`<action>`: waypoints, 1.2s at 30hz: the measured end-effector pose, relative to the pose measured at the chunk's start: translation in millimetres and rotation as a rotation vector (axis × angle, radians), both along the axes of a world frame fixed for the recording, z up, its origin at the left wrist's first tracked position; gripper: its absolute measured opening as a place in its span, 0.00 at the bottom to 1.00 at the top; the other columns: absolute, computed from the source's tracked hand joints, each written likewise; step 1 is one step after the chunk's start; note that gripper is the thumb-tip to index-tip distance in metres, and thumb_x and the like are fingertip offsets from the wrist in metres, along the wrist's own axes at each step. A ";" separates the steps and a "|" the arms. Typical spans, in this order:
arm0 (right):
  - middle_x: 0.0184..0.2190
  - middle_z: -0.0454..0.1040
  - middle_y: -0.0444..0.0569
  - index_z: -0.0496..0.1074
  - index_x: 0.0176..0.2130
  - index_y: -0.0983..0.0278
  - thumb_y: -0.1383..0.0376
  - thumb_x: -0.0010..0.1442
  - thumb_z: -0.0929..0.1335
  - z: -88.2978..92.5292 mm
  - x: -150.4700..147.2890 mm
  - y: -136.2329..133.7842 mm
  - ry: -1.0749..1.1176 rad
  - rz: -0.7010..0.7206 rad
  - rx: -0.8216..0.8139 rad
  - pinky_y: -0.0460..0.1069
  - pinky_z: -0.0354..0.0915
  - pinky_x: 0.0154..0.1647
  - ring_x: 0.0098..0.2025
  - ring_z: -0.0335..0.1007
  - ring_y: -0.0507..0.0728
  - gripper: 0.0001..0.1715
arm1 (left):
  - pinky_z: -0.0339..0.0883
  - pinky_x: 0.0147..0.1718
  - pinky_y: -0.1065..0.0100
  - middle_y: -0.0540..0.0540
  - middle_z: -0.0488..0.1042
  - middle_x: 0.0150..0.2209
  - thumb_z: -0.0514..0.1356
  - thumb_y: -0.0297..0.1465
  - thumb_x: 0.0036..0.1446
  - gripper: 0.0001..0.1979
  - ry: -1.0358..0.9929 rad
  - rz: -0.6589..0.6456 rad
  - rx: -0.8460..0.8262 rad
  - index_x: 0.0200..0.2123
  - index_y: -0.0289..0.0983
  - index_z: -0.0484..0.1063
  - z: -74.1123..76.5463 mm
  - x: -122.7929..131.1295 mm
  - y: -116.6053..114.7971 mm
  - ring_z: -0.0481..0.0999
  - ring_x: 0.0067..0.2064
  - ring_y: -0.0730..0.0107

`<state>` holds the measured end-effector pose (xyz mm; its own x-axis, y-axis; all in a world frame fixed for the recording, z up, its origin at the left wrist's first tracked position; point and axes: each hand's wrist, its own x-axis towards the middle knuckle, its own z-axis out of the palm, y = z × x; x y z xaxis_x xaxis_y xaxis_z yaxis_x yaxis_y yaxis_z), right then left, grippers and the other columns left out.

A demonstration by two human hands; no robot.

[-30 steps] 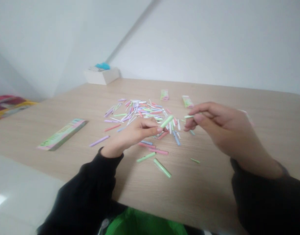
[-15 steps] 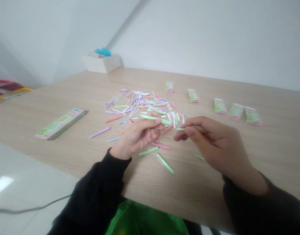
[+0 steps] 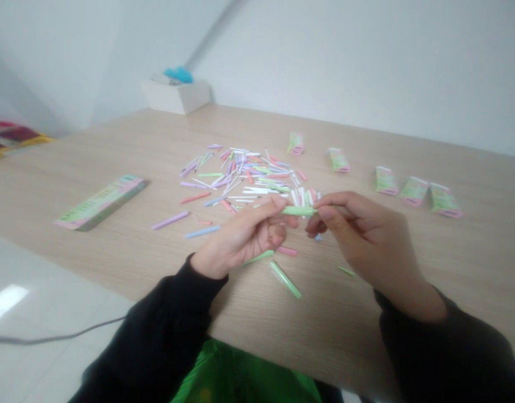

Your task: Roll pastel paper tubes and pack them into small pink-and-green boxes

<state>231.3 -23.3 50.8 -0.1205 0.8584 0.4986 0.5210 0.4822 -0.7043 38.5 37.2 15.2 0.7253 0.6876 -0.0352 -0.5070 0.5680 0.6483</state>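
Observation:
My left hand (image 3: 244, 238) and my right hand (image 3: 360, 238) meet above the wooden table (image 3: 408, 291), both pinching the same light green tube (image 3: 298, 211) between thumb and fingers, one at each end. Behind them lies a scattered pile of thin pastel sticks and tubes (image 3: 249, 176) in pink, purple, green, blue and white. A loose green tube (image 3: 285, 279) lies just below my hands, with a pink one (image 3: 288, 251) and a small green piece (image 3: 346, 271) nearby.
A long flat green and pink box (image 3: 101, 201) lies at the left. Several small green and pink packets (image 3: 412, 189) sit in a row at the right back. A white box (image 3: 177, 94) with something blue on it stands in the far corner. A cable (image 3: 51, 337) runs over the floor.
My hands have come together: the right hand's small green piece now meets the green tube in the left hand. The view has shifted, so more packets show at the right.

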 end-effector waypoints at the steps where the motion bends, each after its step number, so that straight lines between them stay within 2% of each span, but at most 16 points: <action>1: 0.27 0.80 0.40 0.76 0.38 0.59 0.65 0.69 0.68 -0.5 0.2 1.9 0.027 0.005 -0.013 0.43 0.73 0.30 0.27 0.77 0.49 0.06 | 0.66 0.18 0.83 0.50 0.75 0.26 0.61 0.28 0.66 0.05 0.002 -0.002 -0.010 0.35 0.35 0.69 -0.4 0.7 -0.2 0.69 0.18 0.83; 4: 0.25 0.80 0.41 0.77 0.36 0.59 0.66 0.67 0.70 -0.5 0.5 7.0 0.127 0.002 -0.059 0.45 0.74 0.29 0.26 0.77 0.50 0.06 | 0.69 0.21 0.79 0.54 0.66 0.23 0.63 0.34 0.64 0.09 -0.032 -0.073 -0.049 0.33 0.34 0.72 -1.5 1.3 0.1 0.64 0.19 0.82; 7: 0.25 0.80 0.42 0.78 0.35 0.59 0.63 0.65 0.72 -1.8 0.2 10.2 0.203 -0.017 -0.081 0.47 0.76 0.28 0.25 0.77 0.52 0.05 | 0.77 0.29 0.68 0.53 0.61 0.21 0.63 0.38 0.60 0.16 -0.061 -0.176 -0.074 0.25 0.34 0.70 -1.0 0.2 0.3 0.64 0.21 0.77; 8: 0.25 0.80 0.42 0.78 0.35 0.59 0.61 0.65 0.72 -2.9 0.0 10.9 0.218 -0.020 -0.079 0.47 0.76 0.28 0.25 0.76 0.52 0.06 | 0.78 0.32 0.65 0.52 0.61 0.21 0.63 0.37 0.59 0.15 -0.067 -0.180 -0.081 0.25 0.34 0.71 -0.6 -0.3 0.2 0.64 0.21 0.76; 10: 0.24 0.80 0.43 0.79 0.35 0.59 0.58 0.64 0.73 -5.8 -0.3 11.9 0.241 -0.019 -0.074 0.48 0.77 0.28 0.25 0.76 0.52 0.08 | 0.78 0.34 0.63 0.53 0.63 0.22 0.62 0.33 0.59 0.08 -0.073 -0.157 -0.086 0.35 0.34 0.77 -0.4 -1.2 0.0 0.64 0.22 0.76; 12: 0.24 0.79 0.43 0.79 0.35 0.59 0.57 0.64 0.74 -8.0 -0.2 12.7 0.262 -0.007 -0.077 0.48 0.77 0.28 0.24 0.76 0.52 0.09 | 0.77 0.36 0.64 0.53 0.67 0.24 0.60 0.27 0.60 0.13 -0.070 -0.144 -0.079 0.48 0.37 0.78 -1.3 -2.0 -0.1 0.65 0.22 0.78; 14: 0.24 0.79 0.43 0.79 0.36 0.59 0.57 0.64 0.74 -8.4 0.5 13.7 0.282 0.005 -0.086 0.48 0.77 0.28 0.25 0.76 0.52 0.09 | 0.76 0.38 0.65 0.50 0.72 0.28 0.61 0.25 0.60 0.18 -0.056 -0.177 -0.073 0.53 0.39 0.77 -2.8 -2.8 0.0 0.69 0.24 0.77; 17: 0.24 0.78 0.42 0.79 0.35 0.58 0.57 0.63 0.74 -6.5 3.4 16.4 0.293 0.036 -0.123 0.48 0.76 0.28 0.25 0.76 0.52 0.08 | 0.76 0.40 0.67 0.47 0.75 0.32 0.62 0.25 0.60 0.19 -0.060 -0.211 -0.071 0.55 0.38 0.77 -3.4 -3.4 -0.9 0.75 0.28 0.76; 22: 0.25 0.78 0.43 0.80 0.34 0.60 0.54 0.64 0.73 -8.7 8.6 25.0 0.298 0.114 -0.248 0.46 0.71 0.26 0.24 0.73 0.51 0.13 | 0.76 0.41 0.70 0.48 0.77 0.33 0.62 0.24 0.63 0.19 -0.101 -0.212 -0.025 0.57 0.39 0.77 -1.2 -1.9 -4.2 0.73 0.25 0.80; 26: 0.26 0.77 0.43 0.79 0.31 0.61 0.51 0.64 0.73 -15.1 8.6 29.6 0.314 0.106 -0.307 0.46 0.67 0.24 0.24 0.71 0.50 0.17 | 0.76 0.37 0.71 0.47 0.80 0.37 0.62 0.28 0.66 0.18 -0.068 -0.173 -0.013 0.58 0.40 0.75 -4.5 0.6 -3.0 0.77 0.29 0.77; 31: 0.25 0.75 0.43 0.78 0.29 0.60 0.52 0.65 0.72 -17.8 6.9 30.5 0.340 0.123 -0.353 0.48 0.69 0.29 0.26 0.70 0.52 0.17 | 0.74 0.35 0.72 0.46 0.82 0.40 0.62 0.30 0.67 0.19 -0.044 -0.153 0.046 0.60 0.42 0.74 -8.7 3.0 -3.1 0.79 0.31 0.76; 33: 0.25 0.75 0.43 0.80 0.33 0.59 0.53 0.65 0.71 -18.1 7.0 29.8 0.384 0.148 -0.386 0.49 0.71 0.31 0.27 0.71 0.53 0.15 | 0.74 0.36 0.72 0.45 0.82 0.41 0.63 0.30 0.66 0.19 -0.030 -0.132 0.076 0.59 0.43 0.75 -10.0 4.2 -4.3 0.79 0.32 0.75; 36: 0.28 0.77 0.43 0.82 0.46 0.55 0.54 0.66 0.70 -18.7 8.6 27.7 0.435 0.181 -0.419 0.50 0.72 0.31 0.30 0.73 0.54 0.13 | 0.74 0.38 0.69 0.42 0.82 0.43 0.65 0.30 0.65 0.19 0.005 -0.105 0.154 0.58 0.42 0.76 -13.2 5.5 -4.9 0.81 0.37 0.70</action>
